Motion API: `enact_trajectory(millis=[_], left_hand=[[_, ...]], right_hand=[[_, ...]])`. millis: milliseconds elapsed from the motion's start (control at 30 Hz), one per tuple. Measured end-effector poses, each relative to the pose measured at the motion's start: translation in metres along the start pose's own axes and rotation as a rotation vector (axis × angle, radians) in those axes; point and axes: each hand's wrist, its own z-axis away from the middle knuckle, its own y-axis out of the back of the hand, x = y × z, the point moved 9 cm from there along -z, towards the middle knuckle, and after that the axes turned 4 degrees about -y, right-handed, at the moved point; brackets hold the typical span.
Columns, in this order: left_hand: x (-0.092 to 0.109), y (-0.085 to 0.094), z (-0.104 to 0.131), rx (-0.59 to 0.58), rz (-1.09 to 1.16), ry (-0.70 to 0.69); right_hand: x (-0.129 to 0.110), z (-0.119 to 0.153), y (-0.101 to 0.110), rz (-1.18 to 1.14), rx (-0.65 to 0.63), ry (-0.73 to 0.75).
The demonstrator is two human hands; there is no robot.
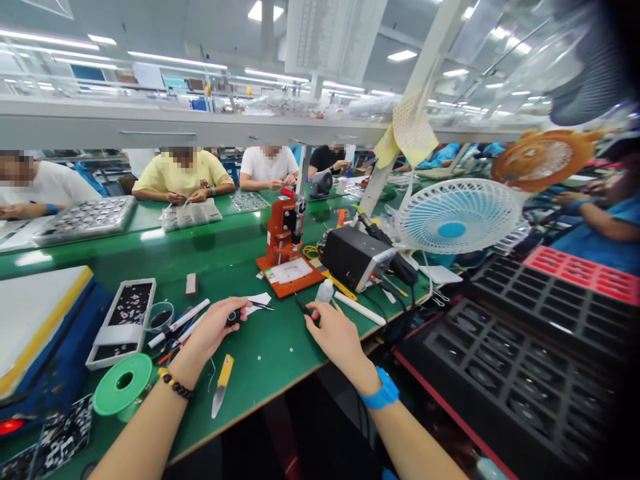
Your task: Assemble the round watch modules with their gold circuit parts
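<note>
My left hand (215,327) is closed on a small round black part (233,317). Fine-pointed tweezers (261,306) extend from its fingertips over a white paper piece (259,300); whether they are held or lie there is unclear. My right hand (333,333) pinches a slender black tool (302,305), its thin end pointing up and left. Just beyond that hand stands a small translucent bottle (325,291). A yellow-handled knife (223,385) lies near the left wrist. Tiny pale bits (291,350) are on the green table (270,363) between the hands.
An orange hand press (285,233) and a black box unit (356,257) stand ahead. A white fan (457,217) is at right, above black foam trays (500,373). At left are a parts tray (146,293) and green spool (100,393). Several people sit opposite.
</note>
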Motion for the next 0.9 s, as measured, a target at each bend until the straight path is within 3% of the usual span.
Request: enact_trajectory(millis=[233,367,500,667,767,900], left_hand=[[0.0,-0.019,0.006,-0.095,-0.105,0.012],[-0.006,-0.029,0.005,-0.149,-0.091,0.028],[-0.008,-0.028,0.002,-0.133,-0.06,0.021],[-0.007,-0.022,-0.002,-0.107,-0.05,0.01],[-0.008,-0.018,-0.003,-0.076,-0.026,0.03],[-0.01,-0.012,-0.004,-0.04,0.009,0.048]], right_hand=[[-0.004,0.003,0.008,-0.249,0.007,-0.019],[-0.035,0.006,-0.016,-0.471,-0.097,-0.011],[-0.064,0.006,-0.05,-0.621,-0.246,0.011],[-0.07,0.008,-0.067,-0.705,-0.327,0.039],[-0.053,0.013,-0.05,-0.686,-0.243,0.044],[0.004,0.017,0.003,-0.629,0.148,-0.032]])
